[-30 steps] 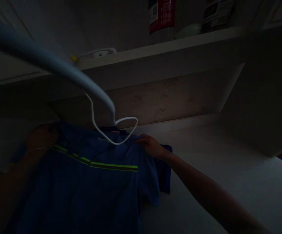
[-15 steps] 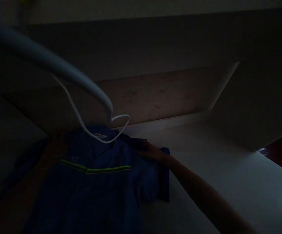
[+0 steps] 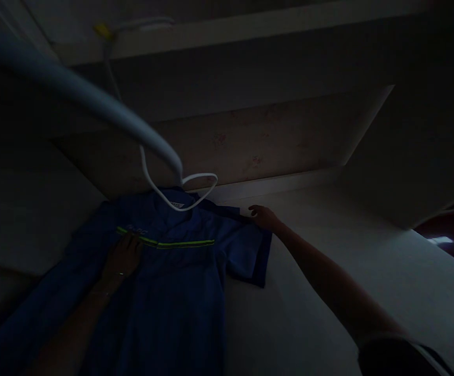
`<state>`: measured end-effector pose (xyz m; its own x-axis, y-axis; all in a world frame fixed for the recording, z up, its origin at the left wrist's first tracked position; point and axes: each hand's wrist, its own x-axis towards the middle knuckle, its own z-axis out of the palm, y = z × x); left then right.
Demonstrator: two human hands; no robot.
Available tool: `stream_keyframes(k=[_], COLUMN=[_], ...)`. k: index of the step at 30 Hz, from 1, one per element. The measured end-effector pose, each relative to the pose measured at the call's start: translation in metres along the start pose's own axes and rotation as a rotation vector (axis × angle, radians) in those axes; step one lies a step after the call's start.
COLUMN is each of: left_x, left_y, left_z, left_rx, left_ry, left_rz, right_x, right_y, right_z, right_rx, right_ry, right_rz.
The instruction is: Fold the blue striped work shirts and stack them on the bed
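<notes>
Blue shirt (image 3: pixel 179 292) spread front side up on a pale surface (image 3: pixel 328 245), in dim light. The chief risk, as judged here, is bunching: should the left hand (image 3: pixel 124 256) press and slide, friction could drag the cloth into folds across the shirt's chest. The darker blue layer (image 3: pixel 264 261) showing at the shirt's sleeve might also slip out of line if only the upper cloth were pulled. A white cord (image 3: pixel 179 210), looped in view over the shirt's collar, could catch there if it hung lower; whether it touches cannot be told. The left hand lies palm down on the shirt's chest stripe, fingers extended and gripping nothing evident. The right hand (image 3: pixel 265 217) is at the shirt's sleeve, fingers partly curled; whether it pinches cloth or merely rests there cannot be told
</notes>
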<state>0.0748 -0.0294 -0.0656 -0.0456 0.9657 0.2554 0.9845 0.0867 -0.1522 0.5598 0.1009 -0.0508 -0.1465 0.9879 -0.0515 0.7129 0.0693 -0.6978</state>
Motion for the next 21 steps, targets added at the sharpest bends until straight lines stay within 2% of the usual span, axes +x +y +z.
stream_keyframes(k=[2,4,6,7,8,10,12,14,16,18,21], left_x=[-0.001,-0.009,-0.029,-0.045,-0.064,-0.110,-0.157,-0.195,-0.216,-0.223,-0.221], left_y=[0.000,0.009,0.031,0.047,0.066,0.109,0.156,0.199,0.232,0.249,0.253], left_z=[-0.004,-0.014,-0.031,-0.042,-0.054,-0.078,-0.097,-0.104,-0.098,-0.083,-0.059], left_rx=[0.036,0.063,0.049,0.023,-0.012,-0.086,-0.134,-0.146,-0.129,-0.106,-0.102], left_ry=[-0.018,-0.023,-0.027,-0.037,-0.051,-0.079,-0.068,-0.037,0.008,0.050,0.068], left_rz=[-0.004,-0.023,-0.001,0.033,0.078,0.176,0.283,0.314,0.236,0.123,0.060], right_x=[-0.018,-0.051,-0.095,-0.119,-0.142,-0.182,-0.205,-0.207,-0.192,-0.171,-0.144], right_y=[0.012,0.023,0.032,0.034,0.035,0.032,0.027,0.023,0.019,0.018,0.018], right_z=[-0.001,0.003,0.013,0.020,0.027,0.041,0.053,0.061,0.066,0.067,0.060], right_rx=[-0.033,-0.078,-0.135,-0.166,-0.197,-0.274,-0.366,-0.452,-0.505,-0.537,-0.553], right_ry=[0.086,0.232,0.364,0.386,0.369,0.255,0.131,0.073,0.051,-0.010,-0.126], right_rz=[-0.026,-0.095,-0.205,-0.265,-0.323,-0.441,-0.523,-0.510,-0.420,-0.358,-0.384])
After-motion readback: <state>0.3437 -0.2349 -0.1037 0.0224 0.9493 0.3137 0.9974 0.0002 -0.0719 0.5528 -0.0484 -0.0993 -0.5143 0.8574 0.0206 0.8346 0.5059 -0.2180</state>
